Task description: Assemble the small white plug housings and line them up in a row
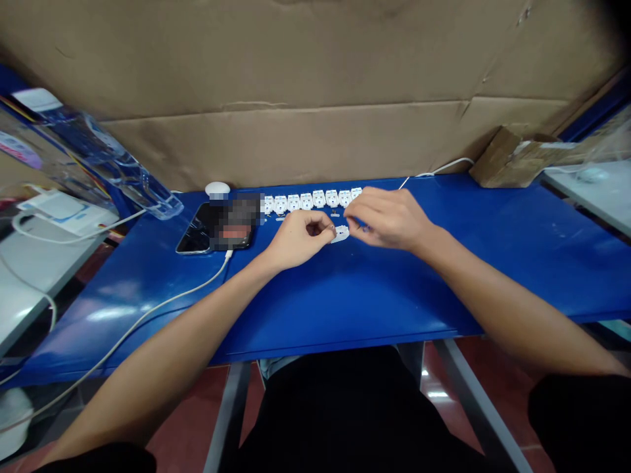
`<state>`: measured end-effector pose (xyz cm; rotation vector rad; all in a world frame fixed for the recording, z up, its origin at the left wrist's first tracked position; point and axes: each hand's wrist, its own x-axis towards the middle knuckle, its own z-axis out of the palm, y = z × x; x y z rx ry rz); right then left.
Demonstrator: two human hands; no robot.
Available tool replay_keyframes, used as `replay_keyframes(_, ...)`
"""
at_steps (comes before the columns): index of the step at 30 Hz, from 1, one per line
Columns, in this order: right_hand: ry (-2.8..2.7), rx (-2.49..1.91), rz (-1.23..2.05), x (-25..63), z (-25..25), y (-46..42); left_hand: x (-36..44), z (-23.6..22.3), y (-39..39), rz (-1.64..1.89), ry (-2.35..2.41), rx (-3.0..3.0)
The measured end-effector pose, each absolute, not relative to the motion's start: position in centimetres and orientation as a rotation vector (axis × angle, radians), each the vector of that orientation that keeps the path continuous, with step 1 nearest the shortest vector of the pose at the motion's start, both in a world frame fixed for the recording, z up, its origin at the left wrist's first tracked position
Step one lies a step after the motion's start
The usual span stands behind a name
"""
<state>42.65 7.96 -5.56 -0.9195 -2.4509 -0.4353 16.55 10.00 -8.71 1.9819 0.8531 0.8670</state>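
Over the blue tabletop [345, 295], my left hand [302, 238] is closed in a pinch, thumb and fingertip at the near left edge of a small flat white plastic part [341, 233]. My right hand [389, 218] is just to the right of that part, its fingers curled together in a pinch. Whatever lies between those right fingertips is too small to make out. Behind both hands runs a row of several similar white plastic parts [306, 200] with dark marks. Small bits, including a thin metallic-looking piece [335, 213], lie in front of the row.
Left of my hands lie a dark phone [197, 230] and a second, partly blurred device with a white cable [182, 287]. A round white object [217, 190] sits behind them. Further left is a clear bottle [108, 151]. A cardboard box [507, 157] stands back right, against a cardboard wall [296, 144].
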Motion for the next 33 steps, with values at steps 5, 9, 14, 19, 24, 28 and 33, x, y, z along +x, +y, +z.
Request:
replay_keyframes(5, -2.443, -1.486, -0.267, 48.2, -5.3, 11.5, 15.9, -9.1, 10.5, 0.936, 0.918, 2.125)
replay_keyframes(9, -2.570, -1.621, 0.059, 51.1, -6.1, 13.4, 15.5, -9.1, 11.0, 0.981, 0.912, 2.190)
replay_keyframes(14, -2.573, -1.612, 0.120, 51.5, -6.3, 13.7, 15.3, -8.9, 11.2, 1.001, 0.916, 2.241)
replay_keyframes(19, -2.494, -1.475, 0.070, 49.8, -5.6, 12.5, 15.3, -8.8, 11.2, 1.010, 0.942, 2.275)
replay_keyframes(24, -2.214, -1.032, 0.239, 44.1, -5.9, 9.6, 15.5, -8.4, 10.5, 0.955, 0.877, 2.313)
replay_keyframes(28, -2.234, -0.885, 0.313, 41.3, -6.4, 8.1, 15.6, -8.2, 10.0, 0.937, 0.825, 2.358)
replay_keyframes(33, -2.160, -1.006, 0.446, 40.9, -5.7, 7.3, 15.7, -8.3, 9.8, 0.942, 0.798, 2.420)
